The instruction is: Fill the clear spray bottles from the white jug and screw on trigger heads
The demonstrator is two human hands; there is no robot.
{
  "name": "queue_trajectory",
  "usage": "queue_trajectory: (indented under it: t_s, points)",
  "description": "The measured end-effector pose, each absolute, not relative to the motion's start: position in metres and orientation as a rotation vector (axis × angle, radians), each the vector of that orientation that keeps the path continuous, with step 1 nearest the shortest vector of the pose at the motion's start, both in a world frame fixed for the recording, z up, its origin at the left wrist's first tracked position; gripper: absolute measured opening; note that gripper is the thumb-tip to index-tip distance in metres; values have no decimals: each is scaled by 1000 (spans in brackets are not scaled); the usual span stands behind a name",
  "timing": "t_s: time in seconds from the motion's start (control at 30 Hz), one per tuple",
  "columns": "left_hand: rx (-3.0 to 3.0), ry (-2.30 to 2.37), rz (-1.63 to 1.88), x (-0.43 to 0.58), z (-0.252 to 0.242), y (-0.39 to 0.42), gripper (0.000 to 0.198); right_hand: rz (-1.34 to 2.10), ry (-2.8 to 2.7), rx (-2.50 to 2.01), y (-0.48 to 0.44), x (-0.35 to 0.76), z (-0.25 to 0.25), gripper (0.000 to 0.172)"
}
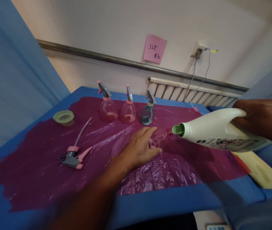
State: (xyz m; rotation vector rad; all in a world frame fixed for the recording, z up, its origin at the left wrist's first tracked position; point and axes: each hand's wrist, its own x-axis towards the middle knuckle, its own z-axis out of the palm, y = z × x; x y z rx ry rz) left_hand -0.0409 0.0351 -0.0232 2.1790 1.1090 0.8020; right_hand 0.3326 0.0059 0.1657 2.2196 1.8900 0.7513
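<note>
My right hand (pixel 262 119) grips a large white detergent jug (pixel 219 131) by its rear, tipped on its side so its green spout (pixel 178 129) points left. The spout sits close to the mouth of a clear pink bottle (pixel 161 138) without a sprayer, which stands on the purple plastic sheet (pixel 42 172). My left hand (pixel 140 147) is closed around that pink bottle, holding it steady. A detached pink-and-grey spray head with its tube (pixel 74 155) lies on the sheet to the left.
Three small spray bottles stand in a row at the back: two pink ones (pixel 108 108) (pixel 128 110) and a teal one (pixel 147 113). A green cap (pixel 64 117) lies at the left. A yellow cloth (pixel 262 171) lies at the right. Blue curtain hangs on the left.
</note>
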Motion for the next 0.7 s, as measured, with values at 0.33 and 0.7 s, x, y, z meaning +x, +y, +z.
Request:
queue_trajectory:
  t_s: [0.33, 0.7]
  points:
    - [2177, 1120, 811, -40, -22, 34, 82, 793, 1882, 2194, 4, 328, 167, 33]
    - [2208, 1118, 824, -41, -25, 34, 80, 853, 1924, 2160, 6, 332, 166, 24]
